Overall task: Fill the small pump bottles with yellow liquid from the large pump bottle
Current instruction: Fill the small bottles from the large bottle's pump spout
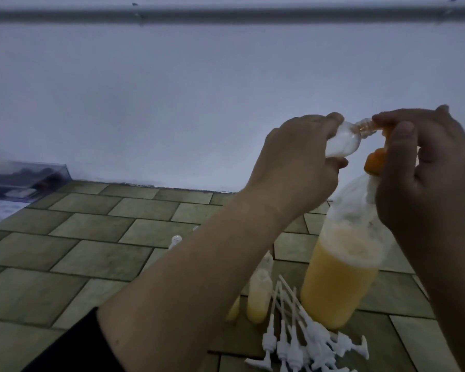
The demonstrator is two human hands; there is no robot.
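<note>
My left hand (298, 159) grips a small clear bottle (159, 140), tilted on its side with its threaded neck against the orange pump spout. My right hand (424, 167) curls around the orange pump head (375, 162) of the large bottle (344, 264), which stands on the table about half full of yellow liquid. Two small bottles (259, 294) holding yellow liquid stand left of the large one, partly hidden by my left forearm. An empty small bottle (175, 241) peeks out behind that forearm.
A pile of several white pump tops with long tubes (301, 334) lies in front of the large bottle. A clear plastic box (24, 178) sits at the far left by the wall. The table has a tile pattern (91, 251).
</note>
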